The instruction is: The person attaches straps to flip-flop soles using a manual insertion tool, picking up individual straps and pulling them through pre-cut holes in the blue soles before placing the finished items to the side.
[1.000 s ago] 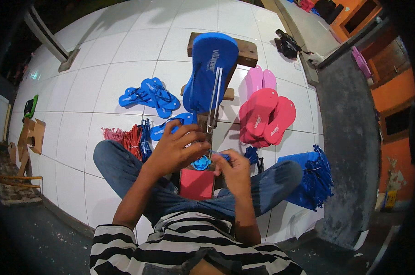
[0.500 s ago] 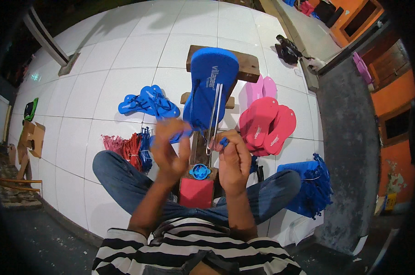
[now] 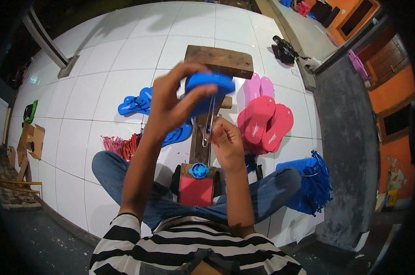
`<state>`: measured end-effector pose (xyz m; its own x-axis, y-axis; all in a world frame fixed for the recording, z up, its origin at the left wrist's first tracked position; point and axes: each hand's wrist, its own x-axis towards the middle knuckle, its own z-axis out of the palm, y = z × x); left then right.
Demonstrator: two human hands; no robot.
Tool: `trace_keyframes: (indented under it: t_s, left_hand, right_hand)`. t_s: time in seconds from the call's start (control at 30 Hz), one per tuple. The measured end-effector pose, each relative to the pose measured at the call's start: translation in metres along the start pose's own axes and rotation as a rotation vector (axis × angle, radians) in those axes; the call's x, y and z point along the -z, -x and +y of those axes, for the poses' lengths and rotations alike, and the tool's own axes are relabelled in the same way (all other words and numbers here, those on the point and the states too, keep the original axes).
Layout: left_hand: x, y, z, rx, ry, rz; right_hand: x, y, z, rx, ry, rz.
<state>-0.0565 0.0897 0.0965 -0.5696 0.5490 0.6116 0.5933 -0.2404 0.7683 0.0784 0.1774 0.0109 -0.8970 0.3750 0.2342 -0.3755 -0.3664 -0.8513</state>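
My left hand [image 3: 173, 103] grips the far end of a blue flip-flop [image 3: 211, 81], thumb on the near side and fingers over the top. The sole looks bent and foreshortened, and my hand hides part of it. From the flip-flop a long, thin metal wire tool [image 3: 213, 112] reaches down toward me. My right hand [image 3: 229, 144] is closed beside the tool's lower part, with thumb and fingers pinched at it. A little blue shows by those fingertips. Beneath both hands stands a wooden stand [image 3: 220, 60] with a crosspiece at its far end.
A blue round container [image 3: 199, 171] and a red pad [image 3: 196, 191] sit on the stand's near end. Red flip-flops [image 3: 262, 128] and pink ones [image 3: 258, 89] lie right; blue flip-flops [image 3: 133, 105] lie left. Bundled red straps [image 3: 129, 147] and blue straps [image 3: 310, 181] flank my knees.
My left hand has moved up and away from me onto the flip-flop's far end. The sole has bent down toward me, baring the wooden crosspiece. My right hand stays low, slightly nearer the stand.
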Motion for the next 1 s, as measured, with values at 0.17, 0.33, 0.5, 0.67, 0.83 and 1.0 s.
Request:
trace_keyframes:
  t_s: [0.17, 0.33, 0.5, 0.67, 0.83, 1.0]
  left_hand:
    - [0.003, 0.042, -0.001, 0.042, 0.436, -0.023]
    - [-0.011, 0.045, 0.002, 0.125, 0.443, 0.040]
    - [-0.015, 0.055, 0.016, 0.192, 0.305, 0.114]
    - [-0.025, 0.074, 0.036, 0.264, 0.288, 0.211]
    - [-0.033, 0.094, 0.061, 0.402, 0.232, 0.310]
    - [-0.027, 0.147, 0.086, 0.042, 0.108, 0.232]
  right_hand:
    - [-0.010, 0.025, -0.015, 0.115, 0.345, 0.128]
    - [-0.018, 0.001, -0.033, 0.447, 0.591, 0.327]
    - [-0.032, -0.014, -0.034, 0.272, 0.379, 0.123]
    - [-0.045, 0.012, -0.024, 0.226, 0.325, 0.249]
    - [-0.052, 0.030, -0.032, 0.165, 0.412, 0.358]
    - [-0.056, 0.086, -0.036, 0.154, 0.578, 0.330]
